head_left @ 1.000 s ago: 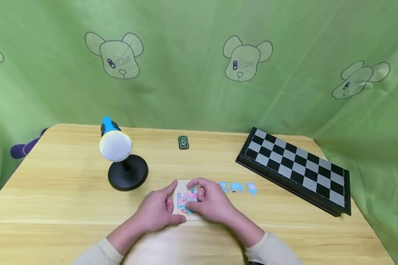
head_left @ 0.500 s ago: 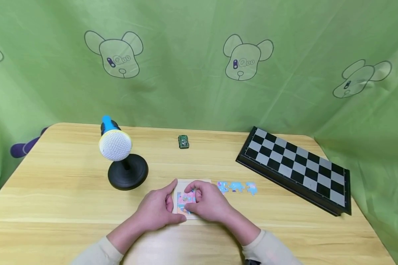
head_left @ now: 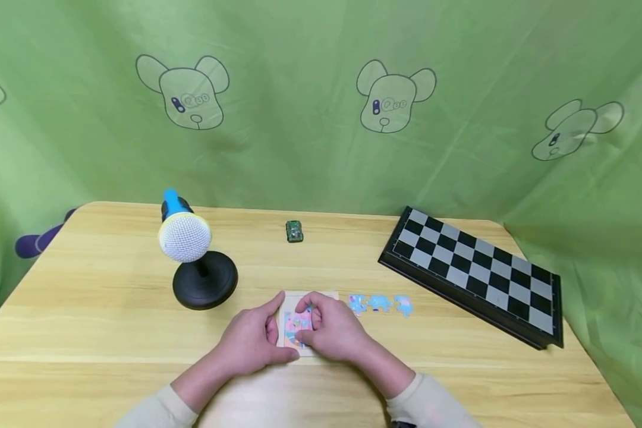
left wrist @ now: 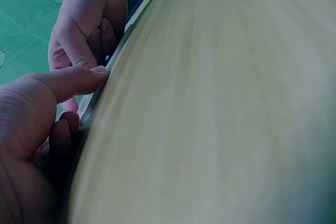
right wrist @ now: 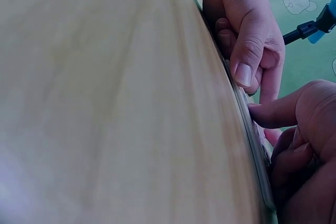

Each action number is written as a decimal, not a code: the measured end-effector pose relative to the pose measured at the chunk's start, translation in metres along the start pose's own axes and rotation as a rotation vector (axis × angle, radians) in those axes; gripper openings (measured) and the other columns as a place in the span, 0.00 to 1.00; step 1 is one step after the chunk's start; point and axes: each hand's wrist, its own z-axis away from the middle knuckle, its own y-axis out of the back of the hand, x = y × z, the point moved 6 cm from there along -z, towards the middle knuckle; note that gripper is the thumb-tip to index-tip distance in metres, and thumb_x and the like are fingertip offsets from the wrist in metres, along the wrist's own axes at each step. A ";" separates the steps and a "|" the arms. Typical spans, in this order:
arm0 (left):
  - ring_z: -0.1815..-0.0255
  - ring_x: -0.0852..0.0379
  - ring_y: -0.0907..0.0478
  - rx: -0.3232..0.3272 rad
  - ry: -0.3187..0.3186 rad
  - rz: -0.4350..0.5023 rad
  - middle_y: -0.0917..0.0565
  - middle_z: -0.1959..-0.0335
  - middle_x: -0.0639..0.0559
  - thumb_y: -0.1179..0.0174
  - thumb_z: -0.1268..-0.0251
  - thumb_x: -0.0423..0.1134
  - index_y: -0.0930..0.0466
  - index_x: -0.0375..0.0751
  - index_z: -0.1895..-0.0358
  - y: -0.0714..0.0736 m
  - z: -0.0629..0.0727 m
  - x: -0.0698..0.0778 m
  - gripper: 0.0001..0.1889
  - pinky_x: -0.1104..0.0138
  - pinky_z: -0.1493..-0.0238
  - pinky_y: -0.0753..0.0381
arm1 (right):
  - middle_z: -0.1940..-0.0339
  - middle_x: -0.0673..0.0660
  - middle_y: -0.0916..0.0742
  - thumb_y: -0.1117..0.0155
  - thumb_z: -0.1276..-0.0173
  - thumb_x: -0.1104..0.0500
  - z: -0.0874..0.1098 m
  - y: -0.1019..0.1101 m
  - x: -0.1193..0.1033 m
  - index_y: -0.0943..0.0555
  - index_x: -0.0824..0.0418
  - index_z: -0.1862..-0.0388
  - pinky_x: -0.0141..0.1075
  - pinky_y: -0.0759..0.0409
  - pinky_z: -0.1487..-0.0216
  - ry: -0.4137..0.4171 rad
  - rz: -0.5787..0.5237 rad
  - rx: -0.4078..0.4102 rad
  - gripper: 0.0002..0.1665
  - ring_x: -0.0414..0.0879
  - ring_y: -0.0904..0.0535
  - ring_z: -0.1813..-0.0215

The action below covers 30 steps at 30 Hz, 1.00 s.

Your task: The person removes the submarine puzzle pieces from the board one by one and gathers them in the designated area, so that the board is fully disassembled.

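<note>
A small pale jigsaw tray (head_left: 290, 302) lies on the table in the head view, with pink and blue picture pieces inside it. My left hand (head_left: 249, 340) grips its left side, thumb along the near edge and index finger at the far corner. Over the tray's right half, my right hand (head_left: 336, 329) pinches a jigsaw piece between thumb and index finger; the hand covers most of that piece. Three loose blue jigsaw pieces (head_left: 378, 303) lie in a row to the right. Both wrist views show the hands meeting at the thin tray, seen edge-on.
A toy microphone (head_left: 185, 238) on a round black stand is at the left of the wooden table (head_left: 112, 333). A small green toy car (head_left: 294, 231) sits toward the back. The black-and-white chessboard (head_left: 476, 273) lies slanted at right. Green curtain (head_left: 299, 166) hangs behind.
My right hand has shifted slightly left over the tray, uncovering more of the leftmost loose piece. The left hand keeps its hold on the tray.
</note>
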 end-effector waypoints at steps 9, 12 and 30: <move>0.82 0.64 0.30 0.000 0.005 0.003 0.27 0.83 0.63 0.19 0.58 0.51 0.39 0.29 0.26 0.000 0.000 0.000 0.56 0.67 0.77 0.30 | 0.84 0.47 0.30 0.21 0.47 0.62 0.002 0.002 -0.003 0.21 0.54 0.57 0.33 0.38 0.78 -0.007 -0.011 0.006 0.21 0.40 0.35 0.81; 0.82 0.63 0.30 -0.001 0.008 0.003 0.27 0.83 0.63 0.19 0.58 0.51 0.39 0.30 0.26 0.000 0.000 -0.001 0.56 0.67 0.77 0.30 | 0.85 0.47 0.30 0.22 0.47 0.63 0.001 0.001 -0.002 0.22 0.53 0.57 0.33 0.38 0.78 -0.004 -0.014 0.007 0.21 0.39 0.36 0.81; 0.82 0.63 0.30 0.006 0.011 0.002 0.27 0.83 0.63 0.19 0.58 0.50 0.38 0.30 0.26 0.001 0.001 0.000 0.56 0.67 0.78 0.31 | 0.84 0.48 0.28 0.21 0.46 0.61 0.001 0.001 -0.002 0.21 0.54 0.51 0.34 0.37 0.77 -0.025 -0.014 -0.006 0.24 0.41 0.34 0.80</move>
